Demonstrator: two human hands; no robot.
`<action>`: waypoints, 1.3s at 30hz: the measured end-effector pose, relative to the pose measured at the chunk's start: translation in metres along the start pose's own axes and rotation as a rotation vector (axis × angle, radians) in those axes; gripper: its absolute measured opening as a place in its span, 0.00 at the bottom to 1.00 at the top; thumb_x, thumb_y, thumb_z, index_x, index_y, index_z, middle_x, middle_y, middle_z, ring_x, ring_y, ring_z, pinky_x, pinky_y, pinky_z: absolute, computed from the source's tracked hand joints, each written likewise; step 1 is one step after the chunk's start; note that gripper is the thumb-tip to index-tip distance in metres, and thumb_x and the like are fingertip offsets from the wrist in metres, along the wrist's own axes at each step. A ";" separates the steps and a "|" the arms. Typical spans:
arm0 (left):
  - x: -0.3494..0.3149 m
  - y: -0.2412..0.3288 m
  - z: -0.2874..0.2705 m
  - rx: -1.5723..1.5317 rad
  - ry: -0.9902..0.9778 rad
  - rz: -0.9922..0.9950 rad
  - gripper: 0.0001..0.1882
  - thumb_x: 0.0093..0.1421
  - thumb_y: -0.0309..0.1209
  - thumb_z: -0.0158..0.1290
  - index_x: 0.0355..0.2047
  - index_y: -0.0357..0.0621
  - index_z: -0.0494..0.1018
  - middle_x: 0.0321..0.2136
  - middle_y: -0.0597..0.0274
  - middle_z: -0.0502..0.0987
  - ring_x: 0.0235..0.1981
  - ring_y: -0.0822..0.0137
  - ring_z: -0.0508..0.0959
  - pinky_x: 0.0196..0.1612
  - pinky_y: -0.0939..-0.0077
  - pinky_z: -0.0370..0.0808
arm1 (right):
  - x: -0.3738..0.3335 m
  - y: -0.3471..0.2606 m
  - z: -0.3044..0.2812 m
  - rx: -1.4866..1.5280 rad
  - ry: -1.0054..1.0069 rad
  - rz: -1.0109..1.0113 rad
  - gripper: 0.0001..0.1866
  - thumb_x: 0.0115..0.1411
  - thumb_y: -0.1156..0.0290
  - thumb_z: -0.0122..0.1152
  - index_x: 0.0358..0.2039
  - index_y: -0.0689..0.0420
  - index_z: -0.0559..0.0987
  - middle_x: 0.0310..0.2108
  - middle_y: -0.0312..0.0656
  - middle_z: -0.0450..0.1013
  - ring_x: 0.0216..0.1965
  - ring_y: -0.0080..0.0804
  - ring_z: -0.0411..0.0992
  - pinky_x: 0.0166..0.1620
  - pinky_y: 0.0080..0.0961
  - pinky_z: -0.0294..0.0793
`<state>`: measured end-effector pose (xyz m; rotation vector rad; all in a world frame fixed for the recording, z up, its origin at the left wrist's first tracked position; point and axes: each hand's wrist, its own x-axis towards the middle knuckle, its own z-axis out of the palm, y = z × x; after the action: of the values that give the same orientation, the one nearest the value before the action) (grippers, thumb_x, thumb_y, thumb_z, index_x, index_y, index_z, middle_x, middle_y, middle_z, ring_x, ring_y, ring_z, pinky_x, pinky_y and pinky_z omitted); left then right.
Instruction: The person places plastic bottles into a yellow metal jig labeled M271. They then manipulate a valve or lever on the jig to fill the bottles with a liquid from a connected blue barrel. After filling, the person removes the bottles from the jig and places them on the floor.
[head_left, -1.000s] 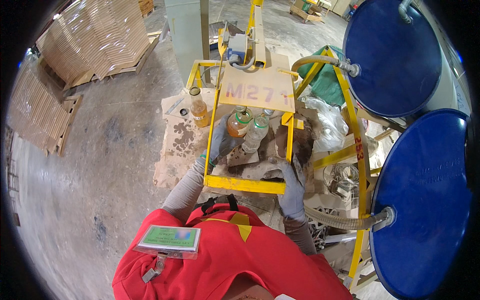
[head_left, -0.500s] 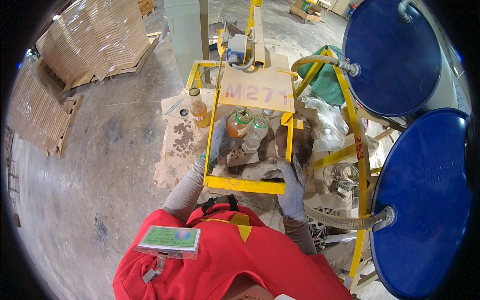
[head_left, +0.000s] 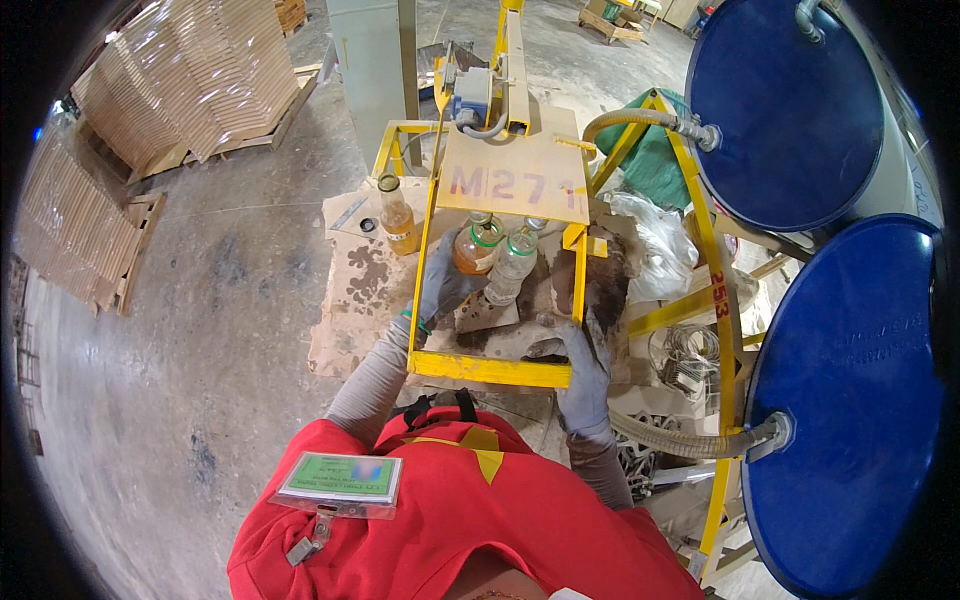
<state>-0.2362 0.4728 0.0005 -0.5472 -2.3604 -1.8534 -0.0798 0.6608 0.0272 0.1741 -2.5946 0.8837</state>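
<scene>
My left hand, in a grey glove, is closed around the lower side of a glass bottle of amber liquid; some fingers are hidden. Touching that bottle on its right is a clear glass bottle with a green ring at its neck. Farther left stands another bottle of amber liquid, beside a small dark round cap. My right hand, gloved too, grips the near right corner of a yellow metal frame. Its fingertips are partly hidden.
A stained cardboard sheet lies under the bottles. Above them juts a tan panel with a motor box. Two blue drums with hoses stand at right. Wrapped cardboard stacks are at far left. A grey pillar rises behind.
</scene>
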 end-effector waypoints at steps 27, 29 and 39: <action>0.000 0.004 0.001 0.032 -0.023 -0.066 0.37 0.40 0.33 0.65 0.49 0.42 0.60 0.43 0.50 0.73 0.46 0.55 0.73 0.48 0.65 0.70 | 0.004 -0.002 -0.002 0.026 0.049 -0.018 0.20 0.56 0.72 0.48 0.49 0.63 0.70 0.46 0.50 0.70 0.50 0.44 0.67 0.55 0.34 0.61; 0.000 -0.001 0.000 0.042 -0.015 -0.035 0.37 0.40 0.33 0.65 0.49 0.42 0.60 0.44 0.50 0.72 0.46 0.56 0.73 0.48 0.65 0.70 | 0.006 -0.005 -0.003 0.048 0.046 -0.033 0.18 0.58 0.74 0.46 0.49 0.62 0.71 0.45 0.52 0.69 0.47 0.44 0.68 0.52 0.35 0.66; 0.000 -0.003 0.000 0.037 -0.017 -0.039 0.36 0.40 0.31 0.65 0.49 0.41 0.60 0.44 0.50 0.72 0.47 0.56 0.73 0.49 0.66 0.70 | 0.005 -0.004 -0.001 0.086 0.051 -0.008 0.18 0.57 0.75 0.46 0.49 0.62 0.71 0.47 0.50 0.69 0.49 0.45 0.67 0.54 0.35 0.63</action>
<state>-0.2375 0.4724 -0.0025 -0.5195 -2.4282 -1.8234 -0.0827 0.6582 0.0322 0.1834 -2.5090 0.9852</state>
